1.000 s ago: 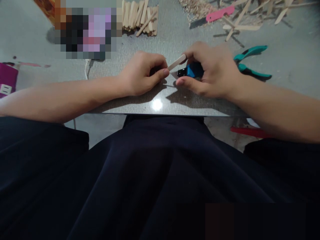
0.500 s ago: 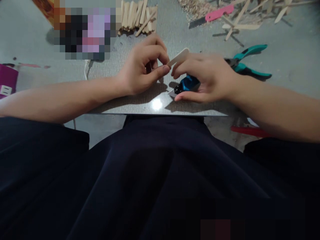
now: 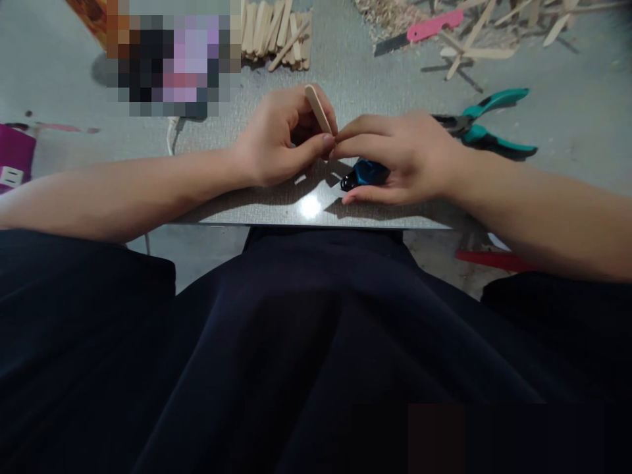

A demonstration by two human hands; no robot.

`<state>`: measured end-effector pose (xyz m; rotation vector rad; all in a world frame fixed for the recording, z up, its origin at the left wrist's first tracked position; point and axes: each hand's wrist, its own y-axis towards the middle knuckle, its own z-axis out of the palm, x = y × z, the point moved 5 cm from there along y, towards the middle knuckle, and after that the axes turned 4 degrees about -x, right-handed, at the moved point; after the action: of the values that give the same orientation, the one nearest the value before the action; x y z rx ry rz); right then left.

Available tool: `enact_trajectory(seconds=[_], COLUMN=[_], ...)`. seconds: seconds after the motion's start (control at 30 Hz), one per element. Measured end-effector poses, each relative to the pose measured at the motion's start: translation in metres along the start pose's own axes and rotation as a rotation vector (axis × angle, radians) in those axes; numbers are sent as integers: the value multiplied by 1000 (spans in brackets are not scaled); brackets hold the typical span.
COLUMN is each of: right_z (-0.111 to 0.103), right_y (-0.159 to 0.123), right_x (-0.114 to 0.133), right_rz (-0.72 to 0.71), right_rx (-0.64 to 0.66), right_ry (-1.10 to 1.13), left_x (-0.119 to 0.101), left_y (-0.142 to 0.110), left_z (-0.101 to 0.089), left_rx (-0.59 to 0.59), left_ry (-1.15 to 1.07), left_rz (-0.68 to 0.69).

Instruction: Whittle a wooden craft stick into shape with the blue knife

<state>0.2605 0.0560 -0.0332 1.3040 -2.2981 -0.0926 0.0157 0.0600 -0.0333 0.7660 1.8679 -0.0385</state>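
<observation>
Pinched between the thumb and fingers of my left hand [image 3: 289,135] is a pale wooden craft stick [image 3: 317,108], its rounded end pointing up and slightly left. My right hand [image 3: 405,155] is curled around a blue and black utility knife [image 3: 368,173], held low in the palm with its blade end toward the left. The fingertips of that hand meet the left fingertips at the stick's lower end. Part of the knife's body is hidden under the right hand, and the stick's lower end is covered by fingers.
Teal-handled pliers [image 3: 486,125] lie beyond my right wrist. Farther back are a pink-handled blade [image 3: 434,26], wood shavings [image 3: 388,20], joined sticks [image 3: 467,49] and a pile of craft sticks [image 3: 276,29]. A purple box [image 3: 14,155] stands left; the table edge [image 3: 296,226] runs before me.
The craft stick has swung from pointing up-right to pointing up-left in my left hand. My right fingers have shifted left against the left fingertips, with the knife still in the hand.
</observation>
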Motion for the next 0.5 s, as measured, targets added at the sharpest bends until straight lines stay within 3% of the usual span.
enact_trajectory(seconds=[0.03,0.07,0.1,0.13,0.17,0.23,0.3,0.37,0.5], right_z=[0,0,0,-1,0,-1,-3,-5,-8], right_y=[-1,-1,-2,-2,-2,-2,-1,0,3], right_x=[-1,-1,-1,-1,-1,-2,-4,-4,-1], right_rz=[0,-5,-13,-25,-31,-5,55,110,109], right_rx=[-3,-5,-3,4,17,44,59,83,106], right_ry=[-10,-29,-60,-100,-144,-215,-243,-237,-147], left_x=[-2,-4,-3,-2,1,3,12,15,20], left_y=[0,0,0,1,2,5,9,13,15], left_z=[1,-3,2,0,3,-2,0,0,1], left_rx=[-4,-86,-19,-68,-25,-136,-114,-155,-124], left_ry=[-17,-38,-16,-19,-16,-42,40,177,274], left_rz=[11,52,19,18,-8,55,40,112,127])
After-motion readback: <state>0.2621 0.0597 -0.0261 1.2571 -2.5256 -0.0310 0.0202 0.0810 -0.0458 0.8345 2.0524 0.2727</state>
